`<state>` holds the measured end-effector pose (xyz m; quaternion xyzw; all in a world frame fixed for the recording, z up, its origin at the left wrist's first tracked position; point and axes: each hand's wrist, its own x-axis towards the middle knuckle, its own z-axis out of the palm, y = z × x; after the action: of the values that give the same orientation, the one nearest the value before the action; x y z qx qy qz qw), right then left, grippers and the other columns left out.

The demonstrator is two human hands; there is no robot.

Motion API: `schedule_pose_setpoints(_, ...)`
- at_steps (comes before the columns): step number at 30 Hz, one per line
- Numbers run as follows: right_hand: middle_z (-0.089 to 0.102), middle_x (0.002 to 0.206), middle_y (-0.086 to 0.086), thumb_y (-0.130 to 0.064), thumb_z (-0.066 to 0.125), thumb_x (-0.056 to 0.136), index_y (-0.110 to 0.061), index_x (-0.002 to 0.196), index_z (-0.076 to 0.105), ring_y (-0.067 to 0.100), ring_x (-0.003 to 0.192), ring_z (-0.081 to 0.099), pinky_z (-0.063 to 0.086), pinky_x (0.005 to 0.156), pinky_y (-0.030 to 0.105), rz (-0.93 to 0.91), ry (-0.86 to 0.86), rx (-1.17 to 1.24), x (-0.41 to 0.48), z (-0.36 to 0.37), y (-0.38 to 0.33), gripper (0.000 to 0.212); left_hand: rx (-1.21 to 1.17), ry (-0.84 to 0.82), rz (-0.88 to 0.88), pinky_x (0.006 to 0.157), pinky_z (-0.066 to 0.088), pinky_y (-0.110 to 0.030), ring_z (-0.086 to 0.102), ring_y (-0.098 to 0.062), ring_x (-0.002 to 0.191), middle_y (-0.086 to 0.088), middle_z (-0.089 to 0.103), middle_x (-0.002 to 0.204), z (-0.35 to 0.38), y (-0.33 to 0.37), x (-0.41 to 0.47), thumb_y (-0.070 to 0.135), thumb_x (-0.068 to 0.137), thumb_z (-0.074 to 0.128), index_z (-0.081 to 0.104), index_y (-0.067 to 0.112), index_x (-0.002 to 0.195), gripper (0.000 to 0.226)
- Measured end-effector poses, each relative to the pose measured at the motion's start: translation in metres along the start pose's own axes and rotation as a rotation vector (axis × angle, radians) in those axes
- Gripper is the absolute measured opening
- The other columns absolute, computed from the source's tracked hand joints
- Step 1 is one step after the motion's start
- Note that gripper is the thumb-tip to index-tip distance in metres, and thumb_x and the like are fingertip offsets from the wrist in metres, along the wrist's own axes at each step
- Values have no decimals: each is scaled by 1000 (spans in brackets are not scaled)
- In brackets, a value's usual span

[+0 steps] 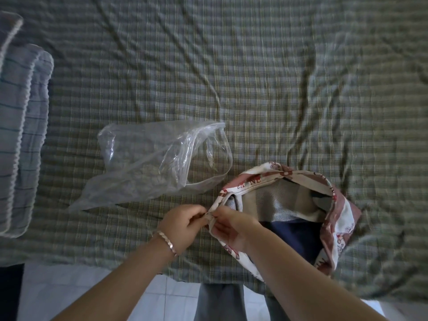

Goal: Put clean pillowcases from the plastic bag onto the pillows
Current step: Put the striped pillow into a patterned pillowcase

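— Checked green bedsheet covers the whole bed, and where is the pillowcase on it?

— Near the bed's front edge, toward the right. The pillowcase, white and dusty red with printing, lies bunched with its mouth open; grey mesh and dark blue fabric show inside it.

— And the hands?

— Both meet at the left rim of that opening. The left hand, with a bracelet at the wrist, pinches the hem between thumb and fingers. The right hand is closed on the same hem just beside it, its palm lying on the cloth.

— So the rest of the cloth lies to the right of the grip?

— Yes, spread away from both hands.

— The plastic bag?

— The clear plastic bag lies crumpled behind the left hand, apart from it. Striped pillows lie stacked at the left edge.
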<state>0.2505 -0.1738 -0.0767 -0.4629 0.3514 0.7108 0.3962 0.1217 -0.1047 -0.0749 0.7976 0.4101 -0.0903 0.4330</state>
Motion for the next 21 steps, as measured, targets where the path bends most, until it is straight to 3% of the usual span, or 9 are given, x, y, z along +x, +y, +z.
schedule_pose_setpoints(3,58,64,15,5,62,83,0,80,53,21,47,57,51,49,27,-136,17,-184,0,-8,-3,10,-72,-69,-14,65,46,-16,56,0,72,16,59,78,0,8,0,32,87,59,64,22,91,12)
schedule_pose_setpoints(5,58,68,13,0,71,76,-6,82,50,24,63,56,48,60,30,-302,34,-567,-7,-10,-11,22,-59,-86,79,71,48,-16,55,3,82,20,55,87,-6,8,1,51,78,55,64,25,91,29)
schedule_pose_setpoints(8,58,72,2,-5,74,69,-17,76,45,15,65,51,42,59,22,-506,84,-1059,-17,3,-26,32,45,-53,234,65,51,-18,56,2,75,20,57,83,-15,5,7,55,74,48,69,21,82,41)
schedule_pose_setpoints(10,57,71,-2,-6,69,67,-18,79,46,12,63,49,42,57,22,-549,127,-1185,-17,12,-30,29,187,29,380,53,51,-19,56,-3,64,11,60,73,-13,7,11,45,76,48,67,17,70,34)
schedule_pose_setpoints(13,57,73,1,-6,68,67,-12,88,53,14,66,51,46,61,25,-450,178,-1097,-6,12,-23,26,311,59,502,43,47,-19,54,-6,56,6,59,62,-12,2,14,34,74,49,64,14,59,29)
schedule_pose_setpoints(17,65,69,11,-2,70,76,0,88,63,20,60,62,51,56,28,-207,179,-527,10,-22,-7,14,363,-27,624,43,43,-15,47,-4,62,7,57,61,-21,-24,13,26,74,49,62,15,57,24)
schedule_pose_setpoints(19,65,69,14,-1,67,79,-3,78,63,23,60,61,52,58,30,-209,221,-511,16,-41,-3,4,298,-54,559,48,44,-13,44,-1,65,9,57,64,-23,-41,7,26,75,49,61,17,61,21)
schedule_pose_setpoints(21,64,66,8,-8,70,77,-8,71,60,20,60,59,50,60,29,-252,327,-692,17,-51,-4,12,212,-40,397,52,46,-17,44,0,66,12,54,66,-22,-58,2,28,75,51,58,22,66,14)
